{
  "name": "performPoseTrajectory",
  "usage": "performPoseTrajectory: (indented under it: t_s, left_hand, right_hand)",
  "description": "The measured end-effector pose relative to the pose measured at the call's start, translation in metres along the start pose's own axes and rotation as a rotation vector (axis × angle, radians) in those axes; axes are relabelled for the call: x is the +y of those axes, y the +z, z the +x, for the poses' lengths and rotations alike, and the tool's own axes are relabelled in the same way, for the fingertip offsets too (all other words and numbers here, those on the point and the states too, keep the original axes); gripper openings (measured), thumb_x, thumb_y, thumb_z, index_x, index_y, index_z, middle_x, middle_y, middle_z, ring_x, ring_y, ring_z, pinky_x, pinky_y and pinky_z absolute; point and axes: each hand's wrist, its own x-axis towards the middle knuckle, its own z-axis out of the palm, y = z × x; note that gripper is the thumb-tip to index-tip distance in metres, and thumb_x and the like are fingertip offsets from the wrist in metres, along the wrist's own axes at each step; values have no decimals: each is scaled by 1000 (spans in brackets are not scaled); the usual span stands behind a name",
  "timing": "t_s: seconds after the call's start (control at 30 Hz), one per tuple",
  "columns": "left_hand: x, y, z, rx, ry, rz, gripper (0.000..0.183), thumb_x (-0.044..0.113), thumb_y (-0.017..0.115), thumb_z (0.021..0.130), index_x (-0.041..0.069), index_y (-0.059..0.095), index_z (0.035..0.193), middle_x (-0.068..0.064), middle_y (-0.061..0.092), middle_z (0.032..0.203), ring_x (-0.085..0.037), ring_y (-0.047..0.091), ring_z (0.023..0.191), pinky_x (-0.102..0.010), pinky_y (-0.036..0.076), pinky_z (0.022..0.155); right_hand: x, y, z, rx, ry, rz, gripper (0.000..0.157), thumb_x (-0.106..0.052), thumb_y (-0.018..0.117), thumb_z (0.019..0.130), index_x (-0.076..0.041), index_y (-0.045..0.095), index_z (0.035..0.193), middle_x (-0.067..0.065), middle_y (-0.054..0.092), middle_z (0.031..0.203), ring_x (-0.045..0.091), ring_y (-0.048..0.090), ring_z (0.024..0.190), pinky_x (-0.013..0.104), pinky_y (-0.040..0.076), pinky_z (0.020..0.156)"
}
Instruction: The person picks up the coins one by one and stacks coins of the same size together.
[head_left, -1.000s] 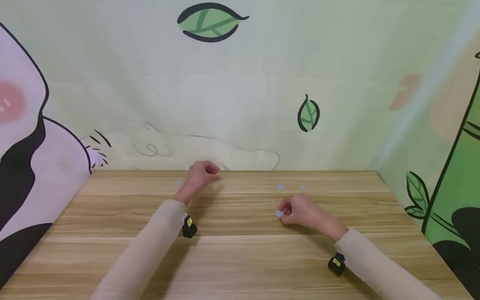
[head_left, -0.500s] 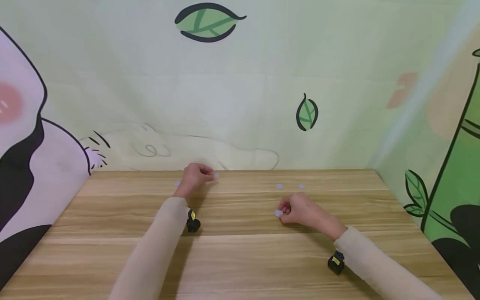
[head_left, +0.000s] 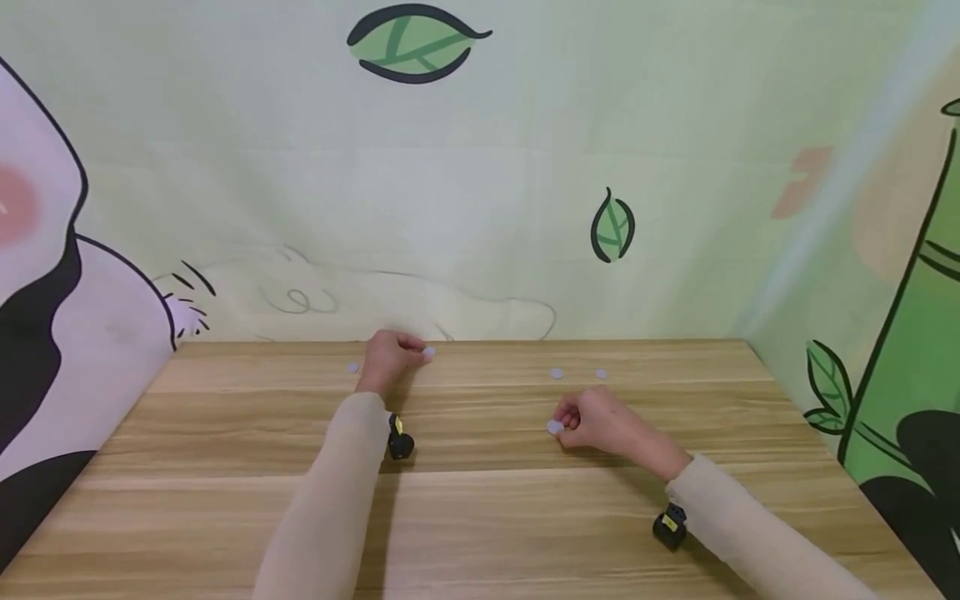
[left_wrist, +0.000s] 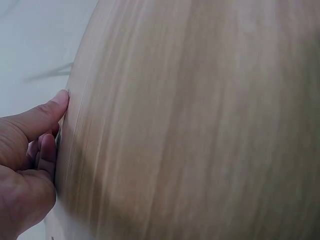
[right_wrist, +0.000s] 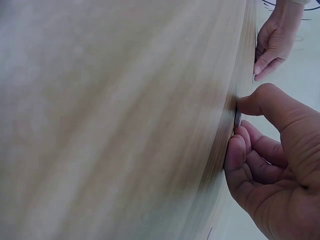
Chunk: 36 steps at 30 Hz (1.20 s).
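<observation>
Several small, round, silvery-white coins are on the wooden table (head_left: pixel 480 533). In the head view my left hand (head_left: pixel 390 357) is at the table's far edge, its thumb and fingers pinching one coin (head_left: pixel 429 352) at the tabletop. Nearer and to the right, my right hand (head_left: pixel 600 419) holds another coin (head_left: pixel 554 427) between thumb and curled fingers, low over the wood. Only the thin edge of that coin (right_wrist: pixel 238 118) shows in the right wrist view. In the left wrist view my left hand (left_wrist: pixel 25 160) mostly hides what it pinches.
One loose coin (head_left: pixel 353 367) lies left of my left hand. Two more, a coin (head_left: pixel 557 373) and a smaller-looking coin (head_left: pixel 601 374), lie beyond my right hand. A printed cloth backdrop (head_left: pixel 480 208) rises right behind the table's far edge.
My left hand has shifted slightly left and down, and the coin at its fingertips now shows clearly. My right hand has stayed in place with its coin.
</observation>
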Motion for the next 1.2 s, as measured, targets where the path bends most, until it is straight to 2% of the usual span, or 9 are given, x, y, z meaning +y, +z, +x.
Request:
performPoseTrajectory:
  t_s: [0.47,0.7,1.2]
  left_hand:
    - [3,5,-2,42,-20,5,25,14,84,85,0,78,104,-16,74,114,-31,59,120,-41,43,107]
    - [3,4,-4,44,-18,9,24,16,84,85,0,79,103,-16,73,114,-32,59,120,-43,43,106]
    - [5,5,-5,39,-27,60,21,19,84,86,4,80,100,-13,74,113,-30,60,119,-42,44,105]
  right_hand:
    - [-1,0,0,-8,30,10,14,-8,79,78,-4,71,89,-5,64,76,7,57,70,20,50,64]
    - [-1,-1,0,1,-4,-4,13,-8,80,80,-3,72,89,-5,65,75,5,57,70,20,50,63]
    - [-1,-1,0,-1,-12,11,13,-7,80,80,-3,72,89,-4,65,76,5,56,70,20,50,64]
